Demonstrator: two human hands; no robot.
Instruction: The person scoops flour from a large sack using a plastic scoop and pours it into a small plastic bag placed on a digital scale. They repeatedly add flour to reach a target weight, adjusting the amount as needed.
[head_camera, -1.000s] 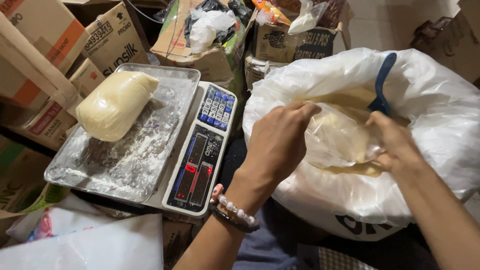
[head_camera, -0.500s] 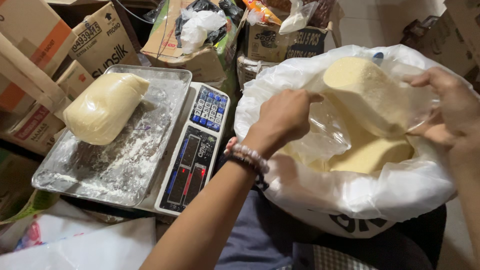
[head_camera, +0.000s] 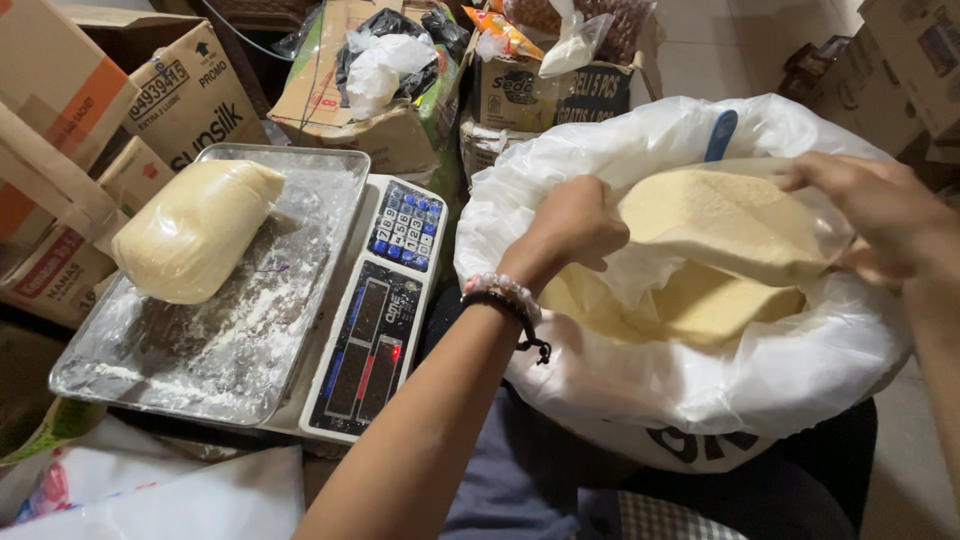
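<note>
Around you the room is crowded with brown cardboard boxes (head_camera: 150, 95), stacked along the left and across the back, several with orange or red printed panels; one open box at the back (head_camera: 380, 110) is stuffed with black and white plastic bags. A strip of pale tiled floor (head_camera: 720, 50) shows at the upper right.

The big white sack (head_camera: 700, 400) sits right in front of you, its mouth rolled open over pale yellow powder (head_camera: 700, 305). A blue scoop handle (head_camera: 720, 135) sticks up at its far rim.

To the left stands a digital scale (head_camera: 375, 320) with a blue keypad and dark display panel. Its metal tray (head_camera: 230, 350) is dusted with white powder, and a filled clear bag of yellow powder (head_camera: 195, 230) lies on the tray's far left part.

Over the sack you hold a clear plastic bag of powder (head_camera: 730, 220), tilted, its bulk above the powder. Your left hand (head_camera: 570, 225), a beaded bracelet (head_camera: 500, 295) on its wrist, is clenched on the bag's near end. Your right hand (head_camera: 880, 210) grasps the far end, fingers curled over it.
</note>
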